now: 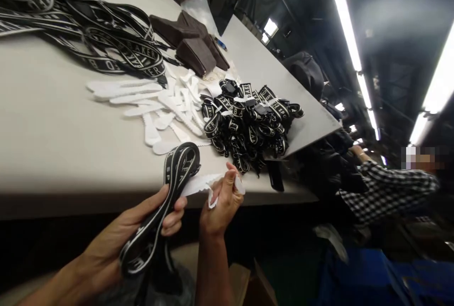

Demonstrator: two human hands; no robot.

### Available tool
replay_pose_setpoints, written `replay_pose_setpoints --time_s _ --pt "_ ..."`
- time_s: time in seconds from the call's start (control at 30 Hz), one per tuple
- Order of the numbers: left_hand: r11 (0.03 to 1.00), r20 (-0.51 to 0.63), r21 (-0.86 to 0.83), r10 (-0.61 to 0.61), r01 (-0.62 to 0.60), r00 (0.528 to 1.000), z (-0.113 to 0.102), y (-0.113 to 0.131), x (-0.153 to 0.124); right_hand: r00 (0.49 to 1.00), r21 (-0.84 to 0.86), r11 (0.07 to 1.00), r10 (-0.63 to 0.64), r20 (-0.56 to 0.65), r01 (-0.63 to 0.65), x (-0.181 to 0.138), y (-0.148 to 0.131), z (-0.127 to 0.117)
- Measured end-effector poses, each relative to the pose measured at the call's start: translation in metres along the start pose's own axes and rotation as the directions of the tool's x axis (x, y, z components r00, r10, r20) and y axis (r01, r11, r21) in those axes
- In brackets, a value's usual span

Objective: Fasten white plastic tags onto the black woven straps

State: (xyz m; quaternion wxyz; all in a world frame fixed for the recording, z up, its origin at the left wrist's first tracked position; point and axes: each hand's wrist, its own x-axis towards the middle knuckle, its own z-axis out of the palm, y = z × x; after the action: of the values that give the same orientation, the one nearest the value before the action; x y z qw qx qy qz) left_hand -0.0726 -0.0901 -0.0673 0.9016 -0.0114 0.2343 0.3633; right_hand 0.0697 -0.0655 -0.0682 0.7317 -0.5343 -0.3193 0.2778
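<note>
Head view.

Left hand (142, 230): below the near table edge, fingers curled shut around a folded black strap (166, 197) with white lettering. Strap long axis: from lower left in the palm up and to the right, looped end resting just over the table (53, 121) edge.

Right hand (222, 202): just right of the left hand, fingertips pinched shut on a white strip (198, 184). Strip long axis: nearly level, pointing left toward the strap loop, its far tip touching or all but touching the loop; contact not certain. Right hand nearer the strip's held end, left hand nearer the loop. Hands near each other, not touching.

Beyond the hands, on the table: loose white strips (152, 107) fanned out ahead and left; a heap of folded black straps (248, 121) ahead and right, reaching the near table edge, one piece hanging over it. Farther back: long uncut black webbing (88, 27) at upper left, brown blocks (191, 43) behind the strips.

Open room: bare table surface to the left of the hands, between the edge and the white strips. To the right, table corner close by; past it, another person in a checked sleeve (386, 187), well apart from both hands. Below the hands: dark space, a cardboard edge just visible.
</note>
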Motion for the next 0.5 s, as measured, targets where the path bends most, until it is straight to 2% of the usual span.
replay_pose_setpoints --time_s 0.07,0.13,0.2,0.27,0.3,0.37,0.43,0.5 --pt "0.997 -0.020 0.034 0.071 -0.070 0.997 -0.005 0.003 -0.003 1.000 -0.049 0.999 -0.008 -0.014 0.007 0.001 0.001 0.000" --pt "0.956 -0.053 0.199 0.229 -0.215 0.972 -0.014 0.007 -0.004 0.995 -0.131 0.990 -0.069 -0.077 0.058 0.005 0.001 -0.003" --pt "0.863 -0.069 0.379 0.387 -0.334 0.920 -0.024 0.008 -0.005 0.978 -0.225 0.967 -0.156 -0.142 0.121 0.010 0.000 -0.007" --pt "0.758 -0.017 0.534 0.454 -0.375 0.891 -0.029 0.007 -0.004 0.964 -0.290 0.942 -0.221 -0.146 0.172 0.013 0.001 -0.008" --pt "0.711 0.043 0.593 0.440 -0.377 0.897 -0.028 0.006 -0.002 0.963 -0.302 0.934 -0.238 -0.129 0.191 0.012 0.002 -0.008" --pt "0.656 0.190 0.655 0.337 -0.374 0.922 -0.022 0.001 0.002 0.961 -0.309 0.922 -0.267 -0.068 0.234 0.007 0.008 -0.007" --pt "0.686 0.296 0.630 0.223 -0.365 0.929 -0.013 -0.003 0.008 0.953 -0.303 0.908 -0.302 0.006 0.290 -0.002 0.016 -0.007" --pt "0.746 0.304 0.577 0.182 -0.333 0.935 -0.008 -0.007 0.015 0.939 -0.302 0.891 -0.338 0.060 0.339 -0.009 0.024 -0.011"
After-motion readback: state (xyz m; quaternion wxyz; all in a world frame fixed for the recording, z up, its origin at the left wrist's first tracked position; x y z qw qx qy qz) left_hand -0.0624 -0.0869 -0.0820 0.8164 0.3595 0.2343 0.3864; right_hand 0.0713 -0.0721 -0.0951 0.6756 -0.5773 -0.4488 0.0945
